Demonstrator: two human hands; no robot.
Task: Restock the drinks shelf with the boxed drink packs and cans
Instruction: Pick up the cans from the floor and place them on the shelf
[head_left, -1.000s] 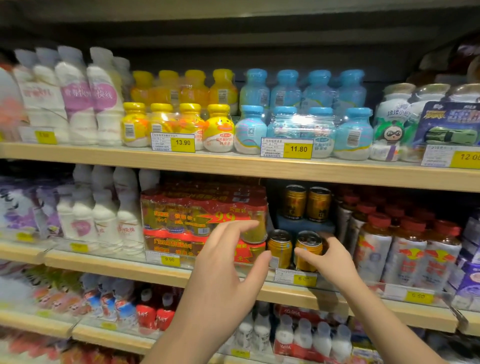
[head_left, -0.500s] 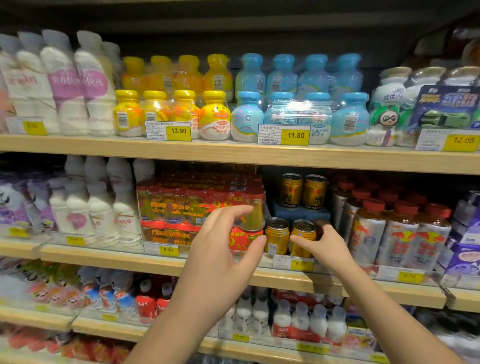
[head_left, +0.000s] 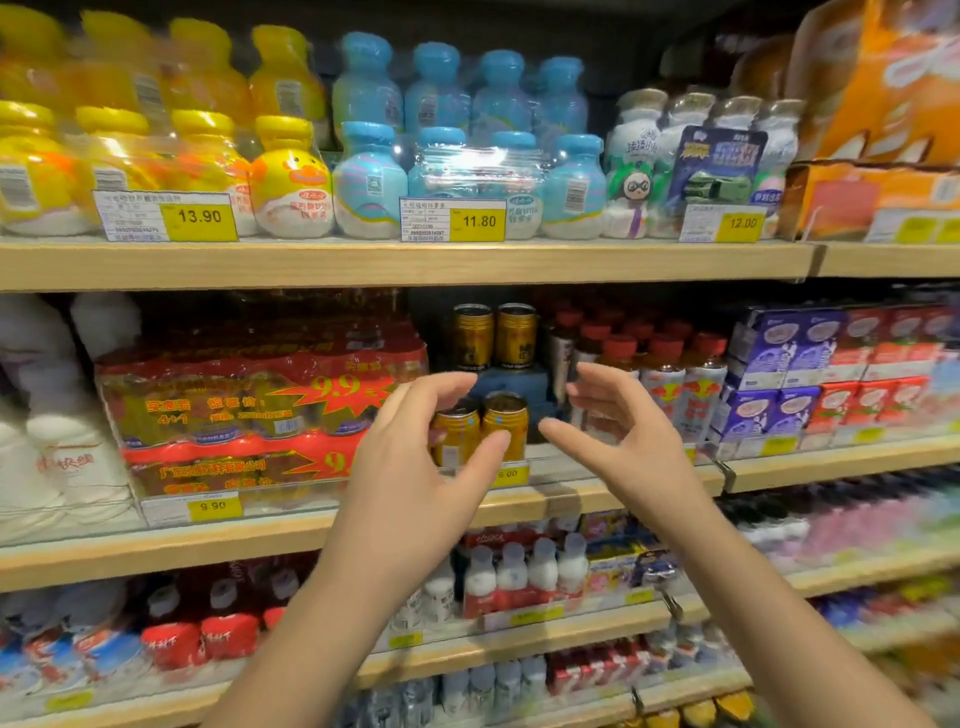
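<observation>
Two gold cans (head_left: 482, 427) stand at the front of the middle shelf (head_left: 571, 499). Two more gold cans (head_left: 493, 335) sit behind them on a blue box (head_left: 511, 382). My left hand (head_left: 415, 467) is cupped in front of the front cans, fingers apart, holding nothing. My right hand (head_left: 618, 426) hovers just right of the cans, fingers spread and empty. A red and gold shrink-wrapped drink pack (head_left: 249, 410) sits to the left of the cans.
Red-capped bottles (head_left: 670, 374) crowd the right side of the cans. Purple and red boxed drink packs (head_left: 831, 374) lie further right. Yellow and blue bottle packs (head_left: 363, 156) fill the upper shelf. Small white bottles (head_left: 524, 571) stand on the shelf below.
My right hand has come off the right front can and opened out to the right. My left hand has moved right, in front of the cans. The view has shifted rightwards.
</observation>
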